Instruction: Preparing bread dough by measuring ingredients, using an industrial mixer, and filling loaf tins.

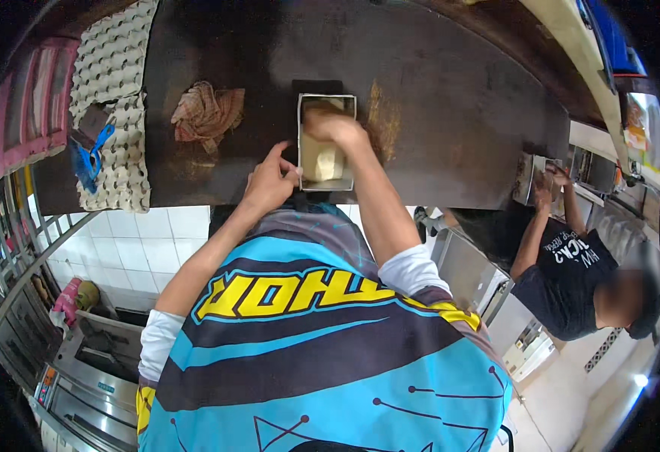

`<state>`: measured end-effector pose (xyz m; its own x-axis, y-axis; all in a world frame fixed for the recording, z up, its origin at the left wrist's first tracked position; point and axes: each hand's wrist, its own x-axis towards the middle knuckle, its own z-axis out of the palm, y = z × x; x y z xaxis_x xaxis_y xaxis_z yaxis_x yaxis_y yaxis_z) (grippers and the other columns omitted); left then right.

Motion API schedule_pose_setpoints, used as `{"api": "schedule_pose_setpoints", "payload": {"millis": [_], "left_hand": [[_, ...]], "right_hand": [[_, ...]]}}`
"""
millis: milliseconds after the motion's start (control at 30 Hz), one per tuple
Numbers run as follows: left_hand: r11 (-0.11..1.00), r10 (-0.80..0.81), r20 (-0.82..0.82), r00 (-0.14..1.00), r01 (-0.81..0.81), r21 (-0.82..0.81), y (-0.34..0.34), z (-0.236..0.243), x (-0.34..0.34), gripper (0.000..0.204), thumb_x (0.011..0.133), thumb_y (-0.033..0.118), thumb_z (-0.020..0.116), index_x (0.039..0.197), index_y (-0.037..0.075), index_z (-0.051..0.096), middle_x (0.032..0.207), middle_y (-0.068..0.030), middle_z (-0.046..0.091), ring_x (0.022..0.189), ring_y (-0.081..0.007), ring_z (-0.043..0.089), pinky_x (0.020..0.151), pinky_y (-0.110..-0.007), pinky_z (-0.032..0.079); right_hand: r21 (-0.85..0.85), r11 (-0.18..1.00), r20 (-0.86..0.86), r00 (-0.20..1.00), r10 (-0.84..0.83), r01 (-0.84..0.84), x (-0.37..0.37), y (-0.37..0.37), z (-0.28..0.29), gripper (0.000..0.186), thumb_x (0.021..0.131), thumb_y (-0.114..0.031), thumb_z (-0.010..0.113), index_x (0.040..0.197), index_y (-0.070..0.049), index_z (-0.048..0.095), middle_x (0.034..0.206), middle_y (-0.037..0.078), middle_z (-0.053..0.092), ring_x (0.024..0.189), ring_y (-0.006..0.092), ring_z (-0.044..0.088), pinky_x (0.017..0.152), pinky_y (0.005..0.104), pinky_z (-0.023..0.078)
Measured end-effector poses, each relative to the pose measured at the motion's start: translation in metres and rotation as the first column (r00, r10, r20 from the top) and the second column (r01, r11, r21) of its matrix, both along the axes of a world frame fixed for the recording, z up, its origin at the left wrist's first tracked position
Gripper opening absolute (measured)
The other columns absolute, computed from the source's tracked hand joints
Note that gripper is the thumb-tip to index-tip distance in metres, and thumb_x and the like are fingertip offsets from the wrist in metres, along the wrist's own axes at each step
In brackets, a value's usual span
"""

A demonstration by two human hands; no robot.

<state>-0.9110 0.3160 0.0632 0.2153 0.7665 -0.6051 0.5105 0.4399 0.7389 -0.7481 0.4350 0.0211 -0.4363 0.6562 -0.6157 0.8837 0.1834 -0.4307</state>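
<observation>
A rectangular metal loaf tin (pixel 300 143) stands on the dark tabletop in front of me, long side pointing away. Its inside looks pale yellow, with a brighter patch near the close end. My right hand (pixel 328 124) is inside the tin toward the far end, smeared by motion, so its fingers and anything in them cannot be made out. Beside the tin's near left wall rests my left hand (pixel 272 181). Its index finger is stretched out, apart from the others, and the fingertips by the thumb touch the tin's outside.
A crumpled reddish cloth (pixel 208 114) lies left of the tin. Farther left are grey egg trays (pixel 111 60) with a blue-handled brush (pixel 98 151) on them, and a pink crate (pixel 36 105). At right a co-worker in black (pixel 563 271) handles another metal tin (pixel 527 179).
</observation>
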Motion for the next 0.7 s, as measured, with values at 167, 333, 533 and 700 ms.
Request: {"api": "schedule_pose_setpoints", "payload": {"millis": [167,333,533,700], "left_hand": [[0.997,0.083,0.019,0.996,-0.083,0.009,-0.007,-0.012,-0.002,0.065,0.088,0.014,0.062,0.142,-0.001,0.03,0.09,-0.01,0.065,0.079,-0.0176,0.067,0.073,-0.031,0.051],[0.999,0.024,0.008,1.0,-0.025,0.028,-0.006,-0.005,-0.003,0.066,0.088,0.014,0.062,0.142,-0.002,0.029,0.091,-0.0097,0.065,0.077,-0.0165,0.067,0.07,-0.03,0.05],[0.998,0.058,0.058,0.997,-0.057,-0.027,-0.007,-0.005,-0.001,0.066,0.088,0.017,0.063,0.142,-0.001,0.031,0.09,-0.009,0.065,0.077,-0.0166,0.066,0.071,-0.031,0.049],[0.992,0.118,0.078,0.99,-0.114,-0.055,-0.005,-0.015,-0.006,0.065,0.087,0.021,0.064,0.142,0.002,0.034,0.089,-0.009,0.067,0.08,-0.0194,0.067,0.078,-0.036,0.05]], "right_hand": [[0.054,0.987,0.014,0.989,0.15,-0.15,0.01,-0.008,0.039,0.035,0.085,-0.022,0.048,0.106,0.002,0.064,0.112,0.022,0.064,0.101,0.0365,0.063,0.087,0.0414,0.05],[0.039,0.999,-0.022,0.999,0.023,-0.022,0.007,0.002,-0.004,0.034,0.081,-0.019,0.05,0.104,-0.001,0.067,0.107,0.023,0.065,0.097,0.0361,0.065,0.088,0.0445,0.05],[-0.072,0.997,0.023,1.0,0.014,-0.012,0.008,-0.01,-0.002,0.032,0.08,-0.016,0.051,0.102,-0.001,0.069,0.109,0.022,0.065,0.101,0.0364,0.064,0.087,0.0435,0.051],[-0.042,0.992,-0.006,0.993,0.122,-0.122,0.0,-0.02,0.039,0.029,0.081,-0.018,0.051,0.094,-0.002,0.07,0.101,0.021,0.067,0.097,0.0359,0.065,0.083,0.0427,0.051]]}}
